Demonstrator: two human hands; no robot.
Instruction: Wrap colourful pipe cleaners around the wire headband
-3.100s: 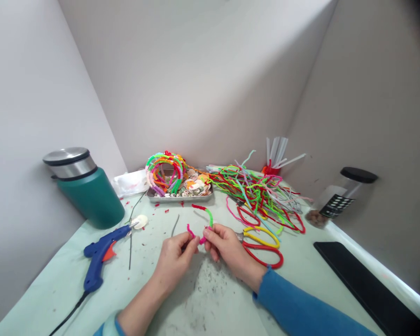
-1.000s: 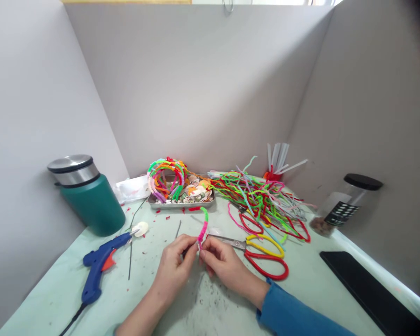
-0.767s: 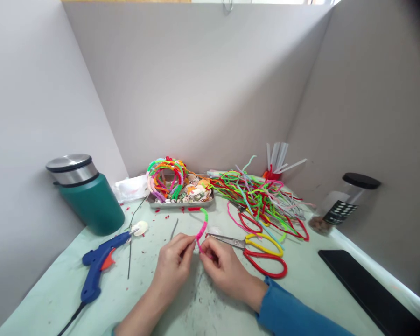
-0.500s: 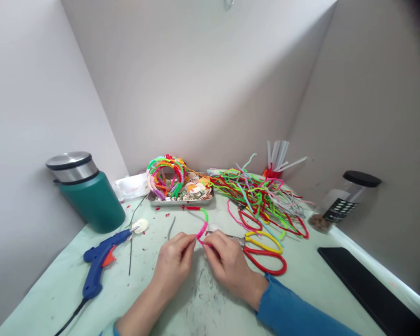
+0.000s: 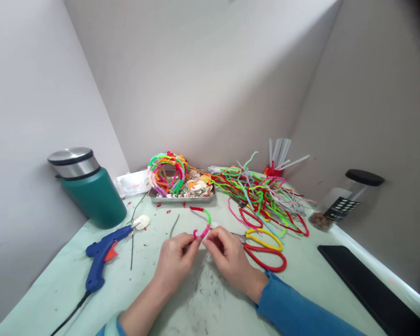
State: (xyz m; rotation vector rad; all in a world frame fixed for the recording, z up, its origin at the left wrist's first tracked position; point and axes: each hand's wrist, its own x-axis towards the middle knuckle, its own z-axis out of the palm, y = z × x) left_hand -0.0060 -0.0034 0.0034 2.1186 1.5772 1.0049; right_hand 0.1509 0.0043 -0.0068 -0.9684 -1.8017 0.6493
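A curved pipe cleaner (image 5: 208, 218), red at one end, then green, then pink, stands up from between my fingertips over the table. My left hand (image 5: 177, 256) pinches its pink part between thumb and forefinger. Close against it, my right hand (image 5: 229, 254) is closed too, fingertips at the pink section; the exact contact is partly hidden. A short pink end curls up above the left fingertips. Just right of my right hand lie scissors (image 5: 265, 259) with one red and one yellow wrapped handle, blades mostly hidden behind the hand.
At left are a blue glue gun (image 5: 101, 254), its nozzle by a pale disc (image 5: 142, 222), and a green bottle (image 5: 93, 196). A metal tray (image 5: 182, 199) holds shells and colourful rings. A pipe cleaner pile (image 5: 259, 191), second scissors (image 5: 251, 218), jar (image 5: 346, 200) and black slab (image 5: 364, 284) are right.
The pink end, which ran toward my right fingers, now curls upward near my left fingertips. My hands stay close together; the view has shifted slightly.
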